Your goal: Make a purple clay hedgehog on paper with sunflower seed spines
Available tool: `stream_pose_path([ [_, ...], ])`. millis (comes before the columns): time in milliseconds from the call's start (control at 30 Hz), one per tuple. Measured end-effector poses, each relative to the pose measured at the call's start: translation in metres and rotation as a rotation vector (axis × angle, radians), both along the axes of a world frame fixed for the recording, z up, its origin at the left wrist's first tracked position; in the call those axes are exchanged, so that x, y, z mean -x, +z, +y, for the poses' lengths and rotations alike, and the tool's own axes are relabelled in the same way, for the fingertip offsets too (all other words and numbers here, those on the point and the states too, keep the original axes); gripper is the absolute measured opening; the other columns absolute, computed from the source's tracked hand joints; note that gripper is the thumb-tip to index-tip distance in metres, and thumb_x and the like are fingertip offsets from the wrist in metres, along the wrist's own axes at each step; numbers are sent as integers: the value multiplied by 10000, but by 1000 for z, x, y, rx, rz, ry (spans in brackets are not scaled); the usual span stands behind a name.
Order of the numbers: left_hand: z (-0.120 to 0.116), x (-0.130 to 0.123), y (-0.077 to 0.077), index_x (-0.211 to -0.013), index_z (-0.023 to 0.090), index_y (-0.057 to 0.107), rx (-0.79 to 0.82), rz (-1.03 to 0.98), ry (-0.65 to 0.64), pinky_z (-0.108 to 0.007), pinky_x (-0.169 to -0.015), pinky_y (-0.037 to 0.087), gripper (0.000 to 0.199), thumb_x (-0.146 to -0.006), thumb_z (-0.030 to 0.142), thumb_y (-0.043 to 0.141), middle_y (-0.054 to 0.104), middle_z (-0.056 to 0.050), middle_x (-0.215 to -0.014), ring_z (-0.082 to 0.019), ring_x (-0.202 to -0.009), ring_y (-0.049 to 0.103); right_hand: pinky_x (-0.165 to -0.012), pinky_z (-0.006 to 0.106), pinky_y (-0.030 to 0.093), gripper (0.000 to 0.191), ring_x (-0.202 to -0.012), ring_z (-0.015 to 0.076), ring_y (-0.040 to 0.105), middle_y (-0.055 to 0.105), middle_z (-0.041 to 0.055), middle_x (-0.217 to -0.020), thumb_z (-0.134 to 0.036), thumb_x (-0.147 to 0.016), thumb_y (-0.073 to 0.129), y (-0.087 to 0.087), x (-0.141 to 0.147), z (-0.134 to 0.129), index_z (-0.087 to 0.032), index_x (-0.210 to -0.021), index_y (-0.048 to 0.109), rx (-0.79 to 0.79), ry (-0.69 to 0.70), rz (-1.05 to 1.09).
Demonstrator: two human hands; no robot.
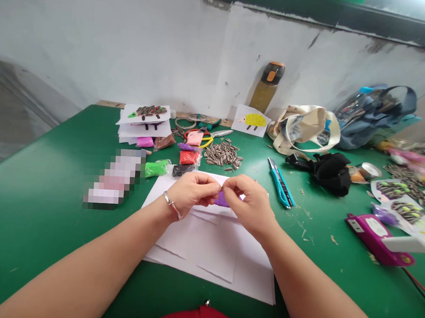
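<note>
Fingers of your left hand and right hand were pinched together. Green bench bore white paper; over that, both apparently held the purple piece. Likely step: working it; next move probably called for light pressure.

Tabletop: green, with pale scraps
Middle: white paper sheets, striped seeds
Left: bright green packet
Right: teal cutter, black pouch, magenta device

Two hands, perhaps two bottles.
</note>
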State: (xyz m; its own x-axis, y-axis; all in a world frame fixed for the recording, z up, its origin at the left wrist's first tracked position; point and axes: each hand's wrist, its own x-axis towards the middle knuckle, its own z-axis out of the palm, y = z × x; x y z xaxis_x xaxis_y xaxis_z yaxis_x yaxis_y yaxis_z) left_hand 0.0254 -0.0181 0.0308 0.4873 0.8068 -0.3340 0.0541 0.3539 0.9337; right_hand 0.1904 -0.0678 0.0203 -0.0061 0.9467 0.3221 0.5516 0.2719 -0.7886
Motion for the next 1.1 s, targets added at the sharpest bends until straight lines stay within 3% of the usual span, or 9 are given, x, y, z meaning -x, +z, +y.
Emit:
stream_pose_path([
  [133,0,-1,2,-677,125,669,22,2,48,-215,-549,419,201,-655,301,765,599,-1,-635,-85,-563,535,-579,234,387,106,-653,116,515,598,-23,-710,-226,-835,567,-1,-3,3,-203,-759,638,205,-2,262],
  [267,1,-1,2,-676,126,674,31,2,57,-222,-553,424,203,-655,304,771,594,2,-631,-85,-560,534,-562,237,360,127,-626,107,475,563,-31,-684,-269,-839,576,-2,-5,5,-196,-761,646,276,21,357],
  [600,1,-1,-1,-731,116,693,-8,13,35,-234,-565,416,264,-654,349,789,591,-7,-648,-95,-586,530,-567,248,353,226,-607,106,449,510,-44,-639,-342,-890,531,-4,-4,7,-200,-723,582,326,47,336],
  [833,0,-1,-1,-713,126,677,-66,6,-8,-223,-559,405,179,-684,294,731,588,-4,-635,-92,-584,516,-607,234,417,332,-604,103,537,567,-28,-619,-351,-943,464,2,-1,5,-202,-651,514,345,88,253],
  [1100,-2,-1,4,-672,142,668,-136,47,-36,-217,-540,399,129,-694,267,695,610,-7,-631,-96,-571,514,-568,246,448,352,-535,97,560,609,-23,-619,-399,-911,534,-1,-1,6,-188,-632,577,391,144,381],
])
